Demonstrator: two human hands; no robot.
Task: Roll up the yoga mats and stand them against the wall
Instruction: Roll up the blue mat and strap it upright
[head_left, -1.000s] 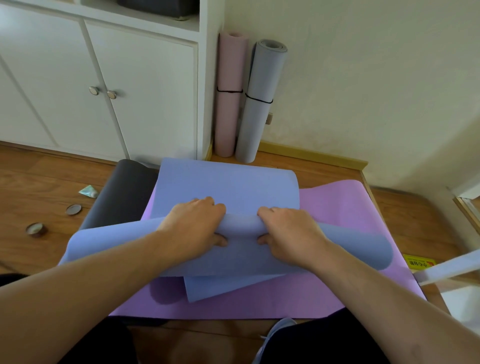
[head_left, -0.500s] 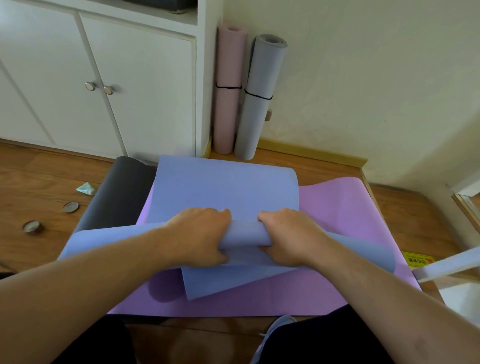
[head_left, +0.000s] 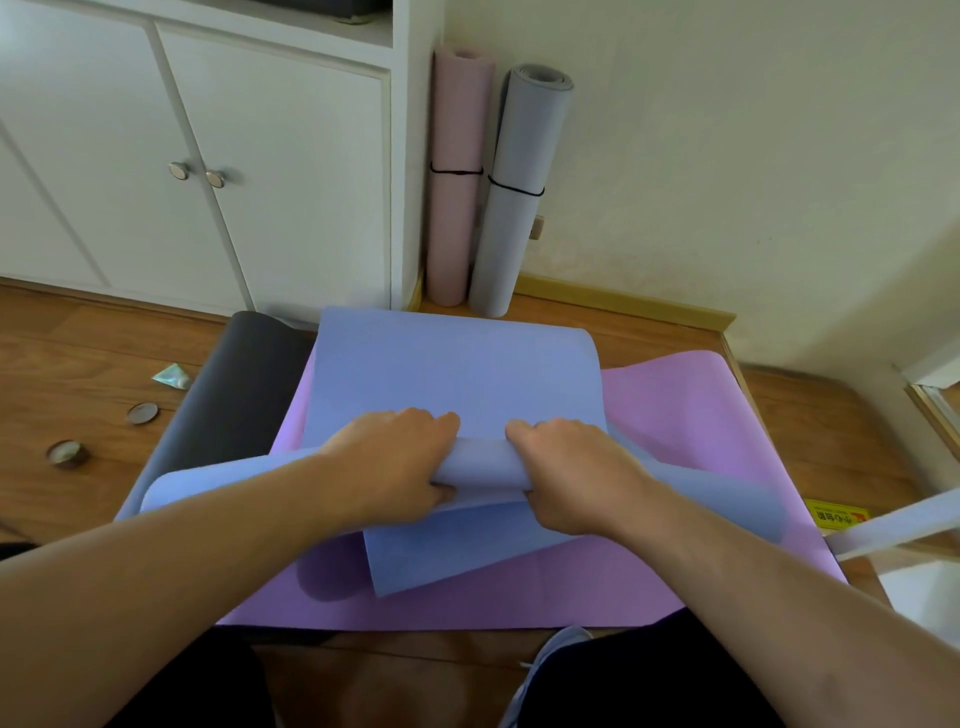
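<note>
**Both hands on the blue mat roll**

The left hand (head_left: 395, 462) and right hand (head_left: 571, 473) grip the rolled near end of the blue mat (head_left: 452, 374), which lies under them on the purple mat (head_left: 670, 410). Beyond the hands, two rolled mats (head_left: 506, 208) stand against the wall (head_left: 727, 156).

Home room: white cupboards (head_left: 208, 171), wooden floor (head_left: 78, 353).

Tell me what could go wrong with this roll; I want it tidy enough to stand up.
The blue mat lies askew on the purple mat, and its near corner pokes out crooked, so the roll may cone. Both hands, left hand and right hand, grip only the middle, so the loose ends could flare wide.
</note>
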